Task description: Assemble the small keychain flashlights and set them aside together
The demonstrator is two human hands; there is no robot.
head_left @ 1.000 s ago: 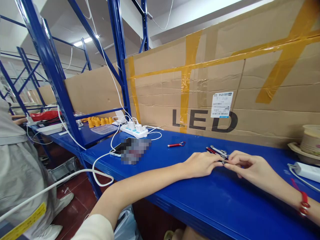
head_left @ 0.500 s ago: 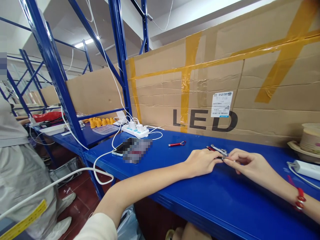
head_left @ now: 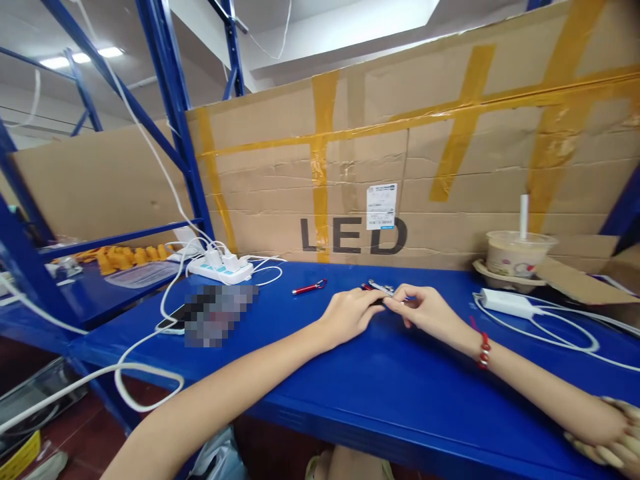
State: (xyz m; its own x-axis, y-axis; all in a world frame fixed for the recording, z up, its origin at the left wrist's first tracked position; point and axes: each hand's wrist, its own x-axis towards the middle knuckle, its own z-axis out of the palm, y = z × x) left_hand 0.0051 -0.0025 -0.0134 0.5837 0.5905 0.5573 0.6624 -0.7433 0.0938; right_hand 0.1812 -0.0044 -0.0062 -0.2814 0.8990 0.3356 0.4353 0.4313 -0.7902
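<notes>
Fingertips (head_left: 384,304) of left hand (head_left: 350,313) and right hand (head_left: 425,312) meet, pinched shut on one small piece (head_left: 380,301), mostly hidden. It sits low over the blue bench (head_left: 350,393), just in front of the pile of key-ring lights (head_left: 379,287). Judgement: wrists planted, grip light, work close to the surface, clear of the pile.

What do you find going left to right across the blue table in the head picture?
yellow parts → power strip → red penlight → left hand → right hand → cup
</notes>
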